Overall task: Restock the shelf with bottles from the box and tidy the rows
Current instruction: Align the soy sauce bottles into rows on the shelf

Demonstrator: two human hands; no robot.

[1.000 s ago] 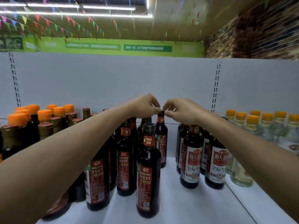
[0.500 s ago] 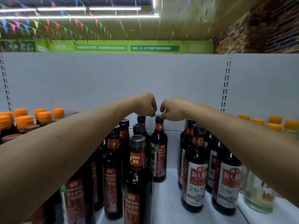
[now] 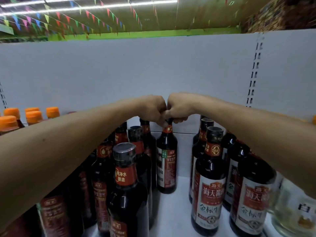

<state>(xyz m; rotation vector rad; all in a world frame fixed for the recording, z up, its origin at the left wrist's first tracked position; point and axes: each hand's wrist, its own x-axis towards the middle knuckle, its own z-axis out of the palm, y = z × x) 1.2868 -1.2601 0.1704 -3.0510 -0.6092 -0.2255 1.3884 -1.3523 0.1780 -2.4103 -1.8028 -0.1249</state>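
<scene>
Pinching the cap of one dark bottle [image 3: 166,161]: left hand [image 3: 152,108] and right hand [image 3: 179,106], fingers curled, knuckles touching. Bottle upright at 12 o'clock, back of white shelf [image 3: 171,211]. Left row [image 3: 126,177] at 9 o'clock, right row [image 3: 210,177] at 3.

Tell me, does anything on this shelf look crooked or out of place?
One dark bottle, gripped at the cap by the left hand and right hand, stands alone at the back of the gap between rows, label turned sideways. Nothing looks spilled or broken.

White shelf [image 3: 177,211] carries dark bottles [image 3: 166,159] and orange-capped bottles [image 3: 33,116].
</scene>
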